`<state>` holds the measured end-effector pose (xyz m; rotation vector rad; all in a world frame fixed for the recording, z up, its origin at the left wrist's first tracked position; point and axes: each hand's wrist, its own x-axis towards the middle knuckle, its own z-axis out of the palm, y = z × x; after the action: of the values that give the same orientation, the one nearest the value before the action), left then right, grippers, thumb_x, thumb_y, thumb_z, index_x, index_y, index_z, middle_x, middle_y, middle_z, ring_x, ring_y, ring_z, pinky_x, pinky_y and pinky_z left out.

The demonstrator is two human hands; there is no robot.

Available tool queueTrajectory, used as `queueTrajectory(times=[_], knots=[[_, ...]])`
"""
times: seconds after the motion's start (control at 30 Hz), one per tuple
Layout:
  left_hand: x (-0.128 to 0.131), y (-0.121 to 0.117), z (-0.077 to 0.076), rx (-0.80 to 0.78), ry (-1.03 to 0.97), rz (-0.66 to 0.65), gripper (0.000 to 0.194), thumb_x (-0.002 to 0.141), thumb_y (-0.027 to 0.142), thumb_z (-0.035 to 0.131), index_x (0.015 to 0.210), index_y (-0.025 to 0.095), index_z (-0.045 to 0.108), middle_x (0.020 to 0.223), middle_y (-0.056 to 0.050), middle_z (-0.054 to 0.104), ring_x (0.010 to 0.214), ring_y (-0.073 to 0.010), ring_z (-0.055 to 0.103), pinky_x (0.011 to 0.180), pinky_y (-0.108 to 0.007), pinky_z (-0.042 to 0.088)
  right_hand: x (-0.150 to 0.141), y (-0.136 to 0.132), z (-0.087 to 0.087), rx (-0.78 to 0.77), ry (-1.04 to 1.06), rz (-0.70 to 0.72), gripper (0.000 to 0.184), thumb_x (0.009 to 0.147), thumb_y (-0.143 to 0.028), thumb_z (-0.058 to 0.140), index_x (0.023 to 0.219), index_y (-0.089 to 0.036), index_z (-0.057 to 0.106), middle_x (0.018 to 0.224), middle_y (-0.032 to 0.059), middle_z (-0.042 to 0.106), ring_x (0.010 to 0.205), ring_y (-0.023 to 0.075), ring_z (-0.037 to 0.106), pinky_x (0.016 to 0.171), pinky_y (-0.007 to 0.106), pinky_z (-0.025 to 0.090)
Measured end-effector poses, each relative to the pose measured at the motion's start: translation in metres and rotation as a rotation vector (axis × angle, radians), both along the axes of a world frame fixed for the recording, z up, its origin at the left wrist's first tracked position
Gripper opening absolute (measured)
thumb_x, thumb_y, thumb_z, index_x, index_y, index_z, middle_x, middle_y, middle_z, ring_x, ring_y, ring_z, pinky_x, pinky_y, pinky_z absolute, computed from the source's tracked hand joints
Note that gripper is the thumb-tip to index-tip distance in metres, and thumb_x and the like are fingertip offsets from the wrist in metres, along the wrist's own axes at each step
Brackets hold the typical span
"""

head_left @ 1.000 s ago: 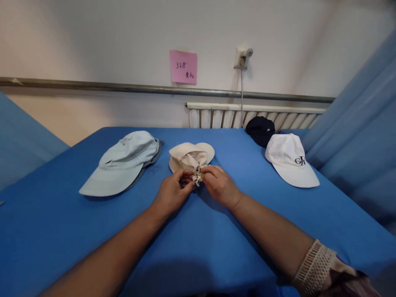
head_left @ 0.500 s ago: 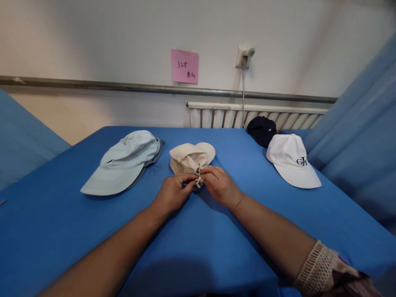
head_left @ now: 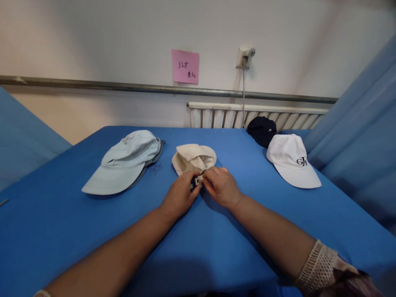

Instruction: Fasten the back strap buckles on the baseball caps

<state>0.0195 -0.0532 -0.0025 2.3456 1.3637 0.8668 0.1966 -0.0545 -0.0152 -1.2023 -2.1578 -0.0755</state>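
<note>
A cream cap (head_left: 194, 153) lies on the blue-covered table, its inside partly showing and its near edge pulled toward me. My left hand (head_left: 181, 192) is closed on the strap side of this cap, thumb and fingers pinching. Just to its right, my right hand (head_left: 221, 185) also pinches the cap's strap (head_left: 199, 180), and the two sets of fingertips nearly meet. The fingers hide most of the strap and its fastening. To the left rests a pale blue cap (head_left: 123, 161) on top of a darker grey one (head_left: 154, 158).
On the right sit a white cap (head_left: 289, 159) with black letters and a black cap (head_left: 261, 130) behind it. A radiator (head_left: 222, 117), a metal rail (head_left: 123, 86), a pink note (head_left: 185, 67) and a socket (head_left: 243, 57) are along the wall. Blue curtains (head_left: 365, 123) hang at both sides.
My left hand has shifted slightly right and its grip on the strap has changed. The cream cap has turned a little and its crown has shifted. My right hand stays almost in place.
</note>
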Motion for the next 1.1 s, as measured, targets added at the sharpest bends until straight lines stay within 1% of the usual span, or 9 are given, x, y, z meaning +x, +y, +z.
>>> queueTrajectory(times=[0.2,0.33,0.43,0.5,0.67,0.73,0.9,1.03,1.1], knots=[[-0.004,0.000,0.014,-0.063,0.029,-0.090,0.027,0.087,0.022,0.050,0.114,0.021,0.058,0.107,-0.008,0.070,0.099,-0.0245,0.065,0.089,-0.038,0.048,0.006,0.001,0.003,-0.062,-0.007,0.057,0.013,0.095,-0.026,0.055,0.102,-0.023,0.066,0.087,0.0035,0.064,0.081,0.0183,0.058,0.074,0.032,0.037],[-0.009,0.002,0.020,-0.167,-0.020,-0.143,0.022,0.089,0.025,0.049,0.109,0.020,0.056,0.100,-0.007,0.070,0.088,-0.0231,0.065,0.080,-0.035,0.048,0.011,0.003,0.005,-0.146,0.000,0.119,0.013,0.096,-0.028,0.055,0.098,-0.024,0.068,0.087,0.0021,0.061,0.080,0.0165,0.057,0.073,0.030,0.038],[-0.013,0.005,0.022,-0.211,-0.018,-0.202,0.017,0.090,0.027,0.047,0.101,0.020,0.058,0.091,-0.003,0.068,0.080,-0.0198,0.062,0.073,-0.031,0.046,0.011,0.005,0.004,-0.238,0.110,0.175,0.016,0.097,-0.027,0.054,0.091,-0.022,0.068,0.084,0.0008,0.060,0.079,0.0147,0.057,0.073,0.028,0.040],[-0.015,0.007,0.022,-0.238,-0.043,-0.242,0.018,0.092,0.028,0.046,0.100,0.020,0.059,0.091,-0.002,0.066,0.081,-0.0186,0.061,0.074,-0.029,0.046,0.010,0.007,0.001,-0.290,0.216,0.185,0.014,0.095,-0.025,0.057,0.086,-0.021,0.067,0.082,0.0002,0.060,0.077,0.0139,0.057,0.072,0.027,0.042],[-0.013,0.008,0.021,-0.318,-0.158,-0.278,0.019,0.093,0.031,0.045,0.102,0.020,0.058,0.095,-0.004,0.064,0.086,-0.0182,0.060,0.077,-0.030,0.047,0.003,0.009,-0.009,-0.445,0.496,0.063,0.009,0.086,-0.027,0.064,0.081,-0.020,0.064,0.071,-0.0033,0.063,0.061,0.0112,0.055,0.058,0.023,0.039],[-0.011,0.008,0.019,-0.357,-0.229,-0.276,0.018,0.093,0.033,0.047,0.101,0.020,0.057,0.093,-0.004,0.063,0.084,-0.0179,0.059,0.077,-0.030,0.047,0.001,0.010,-0.012,-0.477,0.577,0.054,0.010,0.085,-0.029,0.065,0.081,-0.020,0.063,0.069,-0.0039,0.063,0.059,0.0110,0.055,0.056,0.022,0.040],[-0.010,0.008,0.017,-0.447,-0.341,-0.253,0.021,0.091,0.036,0.050,0.103,0.020,0.056,0.092,-0.004,0.063,0.084,-0.0176,0.059,0.075,-0.030,0.049,-0.001,0.012,-0.014,-0.491,0.698,0.047,0.013,0.083,-0.033,0.064,0.083,-0.020,0.062,0.066,-0.0046,0.062,0.058,0.0113,0.055,0.056,0.022,0.042],[-0.009,0.006,0.017,-0.385,-0.273,-0.257,0.022,0.086,0.030,0.056,0.106,0.020,0.058,0.098,-0.004,0.065,0.087,-0.0175,0.059,0.079,-0.030,0.050,0.000,0.012,-0.015,-0.440,0.635,-0.031,0.015,0.081,-0.034,0.066,0.086,-0.021,0.061,0.064,-0.0056,0.057,0.057,0.0114,0.052,0.055,0.022,0.040],[-0.007,0.006,0.016,-0.352,-0.270,-0.232,0.020,0.082,0.026,0.057,0.102,0.020,0.059,0.096,-0.004,0.065,0.085,-0.0170,0.060,0.078,-0.030,0.050,-0.001,0.012,-0.016,-0.371,0.606,-0.050,0.016,0.080,-0.032,0.066,0.088,-0.021,0.060,0.072,-0.0042,0.058,0.059,0.0114,0.053,0.058,0.024,0.043]])
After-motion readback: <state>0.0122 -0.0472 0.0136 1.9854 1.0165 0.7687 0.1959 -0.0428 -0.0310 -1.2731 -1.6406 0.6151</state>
